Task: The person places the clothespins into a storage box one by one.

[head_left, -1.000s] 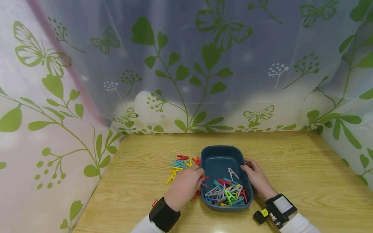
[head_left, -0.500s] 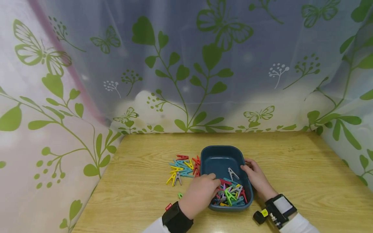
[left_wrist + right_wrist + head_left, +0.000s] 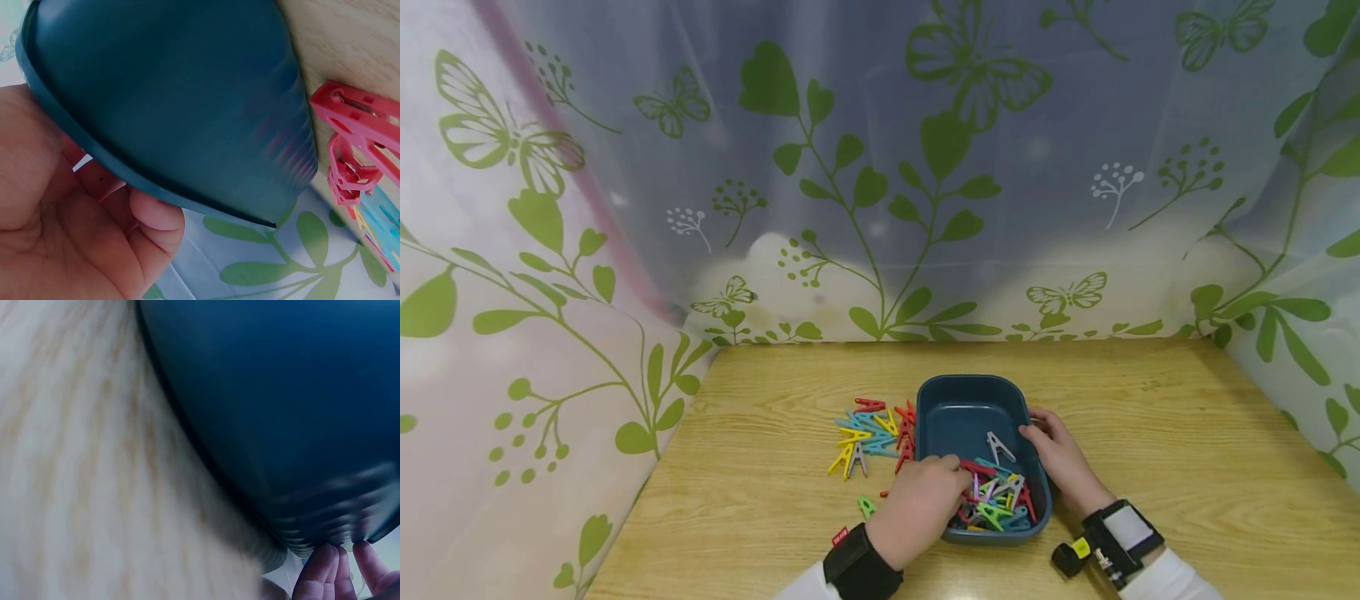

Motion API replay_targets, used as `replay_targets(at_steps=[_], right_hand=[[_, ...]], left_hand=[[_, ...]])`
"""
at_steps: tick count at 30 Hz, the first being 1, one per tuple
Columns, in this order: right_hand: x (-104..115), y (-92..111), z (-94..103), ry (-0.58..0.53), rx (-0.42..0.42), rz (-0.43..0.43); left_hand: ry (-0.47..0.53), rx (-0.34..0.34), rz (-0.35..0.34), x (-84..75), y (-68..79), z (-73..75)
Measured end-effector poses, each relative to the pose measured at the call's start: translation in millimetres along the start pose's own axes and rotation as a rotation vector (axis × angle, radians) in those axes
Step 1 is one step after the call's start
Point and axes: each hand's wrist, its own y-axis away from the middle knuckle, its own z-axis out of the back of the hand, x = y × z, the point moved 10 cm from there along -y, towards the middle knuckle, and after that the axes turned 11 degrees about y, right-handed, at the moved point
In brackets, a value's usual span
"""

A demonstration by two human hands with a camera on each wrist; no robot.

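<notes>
A dark blue plastic box (image 3: 973, 383) holds a heap of coloured clothespins (image 3: 992, 517) at its near end; a grey clothespin (image 3: 1000, 447) lies apart from them. My left hand (image 3: 921, 504) reaches over the box's left rim with bent fingers down at the heap. In the left wrist view its thumb (image 3: 156, 215) is beside the rim and the other fingertips are hidden behind the wall, so I cannot tell whether they pinch a clothespin. My right hand (image 3: 1063, 462) holds the box's right side, thumb at the rim; its fingers (image 3: 319, 569) touch the outer wall in the right wrist view.
Left of the box, a loose pile of red, yellow, blue and grey clothespins (image 3: 868, 432) lies on the wooden table (image 3: 760, 500). A green clothespin (image 3: 866, 506) is nearer, beside the left wrist. A patterned curtain (image 3: 880, 208) hangs around the table's back and sides.
My left hand has moved right from outside the box, where it held a red clothespin, to the heap inside. Clothespins there have shifted slightly. The right hand and the box have stayed put.
</notes>
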Motion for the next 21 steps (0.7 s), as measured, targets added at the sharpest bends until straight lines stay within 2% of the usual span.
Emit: replay_targets(at_steps=[10,17,21], right_hand=[[0.4,-0.2,-0.2,-0.006,0.0,0.002],[-0.5,-0.6,-0.6,-0.009,0.006,0.0],[-1.1,-1.0,-1.1,-0.011,0.012,-0.002]], left_hand=[[-0.003,0.007,-0.001,-1.0,2.2,-0.7],[0.034,-0.022,-0.026,-0.1,6.4,5.2],[0.052,-0.067,-0.04,2.1,9.3,14.4]])
